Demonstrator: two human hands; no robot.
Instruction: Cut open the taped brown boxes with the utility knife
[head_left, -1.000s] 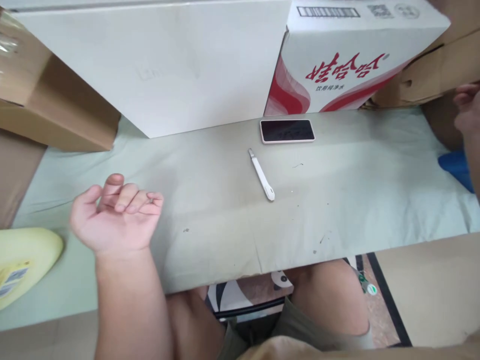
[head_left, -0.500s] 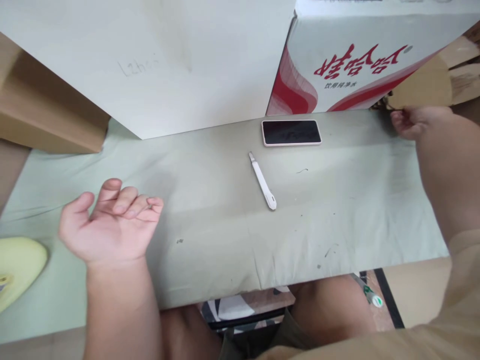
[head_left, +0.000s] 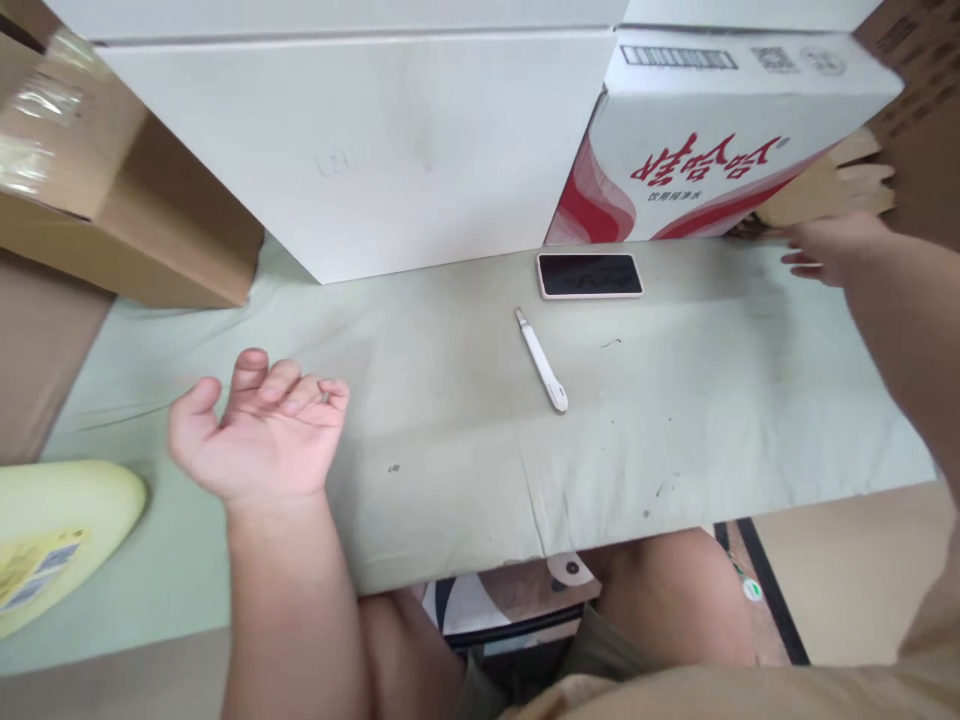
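My left hand (head_left: 259,435) rests palm up on the pale green cloth, its fingers loosely curled and apart, with nothing in it. At the far right, my right hand (head_left: 829,250) reaches over the cloth beside a piece of brown cardboard (head_left: 817,190). Its fingers point left and look apart, though small and partly hidden; I make out nothing held. Between the hands lies a slim white pen-shaped tool (head_left: 541,362) with a metal tip, like a small craft knife. Behind it, a phone (head_left: 590,276) in a pale pink case lies with its screen dark.
A white box (head_left: 367,160) and a red-and-white printed carton (head_left: 697,150) stand along the back. A taped brown cardboard box (head_left: 180,220) is at the left. A pale yellow bottle (head_left: 75,510) lies at the left edge of the cloth-covered table (head_left: 465,500).
My right hand has come in from the right edge to the cardboard beside the carton, and its fingers have straightened somewhat. The left hand has stayed palm up. The view has shifted a little.
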